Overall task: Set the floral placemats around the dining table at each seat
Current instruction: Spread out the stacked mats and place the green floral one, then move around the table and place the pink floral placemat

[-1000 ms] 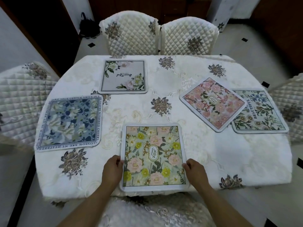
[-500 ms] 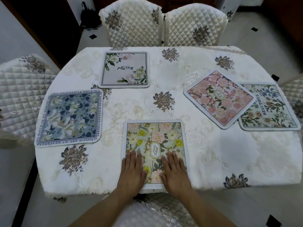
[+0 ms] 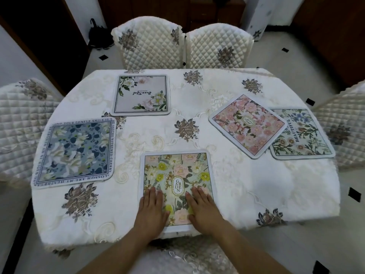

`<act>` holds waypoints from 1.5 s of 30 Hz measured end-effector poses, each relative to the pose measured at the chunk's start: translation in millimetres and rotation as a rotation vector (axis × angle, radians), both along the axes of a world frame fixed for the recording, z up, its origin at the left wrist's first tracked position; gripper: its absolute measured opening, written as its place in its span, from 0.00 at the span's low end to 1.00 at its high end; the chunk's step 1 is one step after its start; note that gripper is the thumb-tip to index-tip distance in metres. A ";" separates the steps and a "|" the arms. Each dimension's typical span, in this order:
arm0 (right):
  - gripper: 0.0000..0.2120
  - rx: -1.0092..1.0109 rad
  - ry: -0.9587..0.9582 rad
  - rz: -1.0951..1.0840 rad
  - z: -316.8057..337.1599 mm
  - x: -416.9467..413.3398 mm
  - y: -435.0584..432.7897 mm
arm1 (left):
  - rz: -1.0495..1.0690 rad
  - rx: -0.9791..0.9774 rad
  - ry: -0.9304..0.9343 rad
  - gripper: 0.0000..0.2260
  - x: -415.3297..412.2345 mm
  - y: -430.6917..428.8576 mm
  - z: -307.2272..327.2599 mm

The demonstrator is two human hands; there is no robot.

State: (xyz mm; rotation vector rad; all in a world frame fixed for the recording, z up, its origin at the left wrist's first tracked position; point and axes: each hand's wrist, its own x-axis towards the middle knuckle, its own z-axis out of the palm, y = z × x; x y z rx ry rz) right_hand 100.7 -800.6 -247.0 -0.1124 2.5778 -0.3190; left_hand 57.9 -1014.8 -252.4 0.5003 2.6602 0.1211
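Observation:
Several floral placemats lie on the dining table (image 3: 256,194), which wears a white embroidered cloth. The yellow and pink "Garden" mat (image 3: 175,171) lies at the near edge in front of me. My left hand (image 3: 151,209) and my right hand (image 3: 203,207) press flat on its near half, fingers straight. A blue mat (image 3: 75,151) lies at the left, a grey "Beautiful" mat (image 3: 141,94) at the far left. At the right, a pink mat (image 3: 247,124) lies askew, its corner overlapping a white and green "Beautiful" mat (image 3: 305,135).
Quilted cream chairs stand around the table: two at the far side (image 3: 150,42) (image 3: 219,48), one at the left (image 3: 21,123), one at the right (image 3: 343,123), and a seat (image 3: 177,258) right below me. A dark bag (image 3: 98,36) sits on the floor behind.
My hands moved from the side edges of the Garden mat onto its top, then spread slightly apart. The camera view shifted a little.

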 end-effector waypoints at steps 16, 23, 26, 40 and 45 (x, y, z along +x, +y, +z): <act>0.07 0.071 0.264 -0.264 87.9 52.7 174.8 | 0.110 0.176 0.181 0.12 1.9 62.3 88.6; 0.04 0.050 0.220 -0.140 90.1 85.3 298.7 | 0.210 0.111 0.203 0.10 60.8 168.3 96.2; 0.07 0.076 0.254 -0.135 105.4 86.0 352.7 | 0.214 0.107 0.218 0.10 72.8 212.4 110.6; 0.07 0.173 0.392 -0.197 175.0 92.6 464.8 | 0.041 0.107 0.336 0.13 52.4 341.5 163.8; 0.12 0.185 0.404 -0.295 191.0 114.2 532.0 | -0.033 0.118 0.336 0.13 54.6 420.8 173.8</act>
